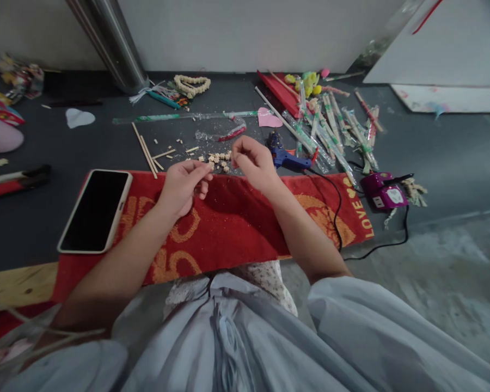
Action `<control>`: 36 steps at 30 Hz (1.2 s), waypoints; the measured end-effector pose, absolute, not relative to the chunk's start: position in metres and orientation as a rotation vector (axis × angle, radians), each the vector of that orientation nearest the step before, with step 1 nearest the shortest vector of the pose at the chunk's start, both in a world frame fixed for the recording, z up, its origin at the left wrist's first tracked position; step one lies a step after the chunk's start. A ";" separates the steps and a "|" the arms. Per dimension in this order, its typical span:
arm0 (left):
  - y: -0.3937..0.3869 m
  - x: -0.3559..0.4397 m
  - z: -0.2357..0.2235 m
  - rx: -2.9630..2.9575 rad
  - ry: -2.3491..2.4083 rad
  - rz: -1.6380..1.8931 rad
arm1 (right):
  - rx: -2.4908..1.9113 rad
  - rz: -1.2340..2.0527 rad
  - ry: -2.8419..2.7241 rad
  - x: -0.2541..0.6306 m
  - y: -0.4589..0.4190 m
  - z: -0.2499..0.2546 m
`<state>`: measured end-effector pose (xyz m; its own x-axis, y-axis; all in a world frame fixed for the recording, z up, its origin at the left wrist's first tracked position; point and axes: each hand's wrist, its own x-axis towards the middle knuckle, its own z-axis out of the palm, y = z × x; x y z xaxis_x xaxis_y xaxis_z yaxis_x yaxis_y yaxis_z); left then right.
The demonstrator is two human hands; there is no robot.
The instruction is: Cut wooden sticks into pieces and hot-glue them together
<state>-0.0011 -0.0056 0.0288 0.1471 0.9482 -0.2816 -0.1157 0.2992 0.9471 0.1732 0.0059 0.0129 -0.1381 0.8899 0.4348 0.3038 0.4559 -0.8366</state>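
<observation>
My left hand (187, 185) is closed in a pinch over the red towel (245, 223), a small pale bit showing at its thumb tip. To its right, my right hand (251, 160) has its fingers curled together, and what they hold, if anything, is hidden. Between and just beyond the hands lies a heap of small cream pieces (219, 159) with crumbs around it. Several thin wooden sticks (147, 152) rest left of the heap. A blue glue gun (288, 158) lies beside my right hand, its black cord running over the towel.
A phone (96, 212) lies on the towel's left end. Red-handled pliers (16, 182) are at far left. Wrapped sticks (330, 128) pile up at right, near a purple power adapter (384, 190). A metal post (114, 43) and a beaded loop (191, 85) stand at the back.
</observation>
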 end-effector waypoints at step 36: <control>-0.005 -0.007 0.030 0.825 1.006 0.891 | -0.772 0.486 -1.987 0.174 0.003 0.011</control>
<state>-0.0067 -0.0050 0.0300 0.2695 0.9007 -0.3407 -0.2291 0.4036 0.8858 0.1745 0.0032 0.0110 -0.3809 0.6878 0.6180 0.3246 0.7253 -0.6071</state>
